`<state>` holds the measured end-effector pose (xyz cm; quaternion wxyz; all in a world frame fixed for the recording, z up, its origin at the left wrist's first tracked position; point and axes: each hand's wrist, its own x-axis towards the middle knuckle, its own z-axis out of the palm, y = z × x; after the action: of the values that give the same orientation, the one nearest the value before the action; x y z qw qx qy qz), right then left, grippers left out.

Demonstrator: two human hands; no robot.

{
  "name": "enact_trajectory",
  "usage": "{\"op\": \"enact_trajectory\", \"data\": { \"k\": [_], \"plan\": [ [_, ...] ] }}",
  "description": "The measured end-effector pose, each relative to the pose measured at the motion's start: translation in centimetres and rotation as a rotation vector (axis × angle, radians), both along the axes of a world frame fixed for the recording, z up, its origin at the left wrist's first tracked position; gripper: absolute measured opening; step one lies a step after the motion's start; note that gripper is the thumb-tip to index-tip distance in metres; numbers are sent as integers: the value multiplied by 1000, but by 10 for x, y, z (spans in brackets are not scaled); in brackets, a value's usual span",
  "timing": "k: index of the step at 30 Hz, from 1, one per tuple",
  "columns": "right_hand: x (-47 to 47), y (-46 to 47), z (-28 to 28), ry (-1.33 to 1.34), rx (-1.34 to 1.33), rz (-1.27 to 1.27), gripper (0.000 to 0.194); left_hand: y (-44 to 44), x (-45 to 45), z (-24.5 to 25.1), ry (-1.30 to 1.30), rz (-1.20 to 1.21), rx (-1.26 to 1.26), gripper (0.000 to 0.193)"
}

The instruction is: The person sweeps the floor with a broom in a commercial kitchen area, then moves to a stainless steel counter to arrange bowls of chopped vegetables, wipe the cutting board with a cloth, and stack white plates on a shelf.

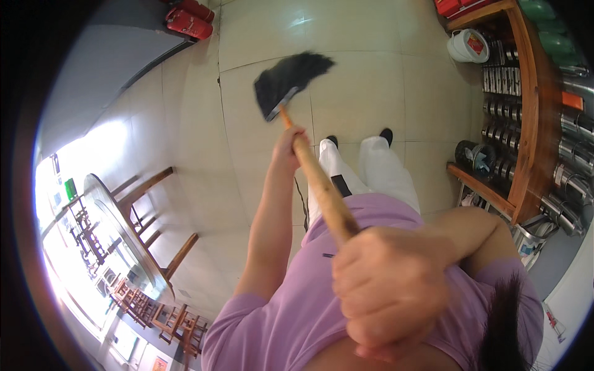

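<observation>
A mop with a wooden handle (320, 185) reaches from near my chest down to the tiled floor (362, 97). My right hand (390, 287), large and close to the camera, is wrapped around the handle's upper end. Lower down the shaft, just above the head, my left hand (293, 146) grips the wood. The dark mop head (292, 79) fans out over the tiles in front of my feet, its strands somewhat blurred. A pale clamp (282, 104) joins it to the shaft.
Red fire extinguishers (189, 24) stand by a grey wall at upper left. A glass-topped round table (134, 241) with wooden legs is at left, stacked wooden chairs (167, 320) behind it. Along the right runs a wooden shelf (529, 116) with metal containers and a white bucket (468, 45).
</observation>
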<state>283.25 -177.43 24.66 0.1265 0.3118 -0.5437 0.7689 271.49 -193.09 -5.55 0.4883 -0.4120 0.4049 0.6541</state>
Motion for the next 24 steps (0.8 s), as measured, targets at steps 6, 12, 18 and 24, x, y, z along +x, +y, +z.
{"op": "enact_trajectory", "data": {
  "k": [6, 12, 18, 24],
  "plan": [
    [-9, -30, -35, -110, 1, 250, 28, -111, 19, -29, -71, 159, -44, 11],
    [40, 19, -44, -109, 57, 215, 32, -68, 42, -41, -97, -42, -109, 13],
    [170, 131, -22, -82, 168, 34, 27, 99, 133, -37, -104, -206, -15, 12],
    [347, 251, 10, -110, 223, -297, 20, 322, 284, -33, 17, -642, 36, 14]
  ]
}}
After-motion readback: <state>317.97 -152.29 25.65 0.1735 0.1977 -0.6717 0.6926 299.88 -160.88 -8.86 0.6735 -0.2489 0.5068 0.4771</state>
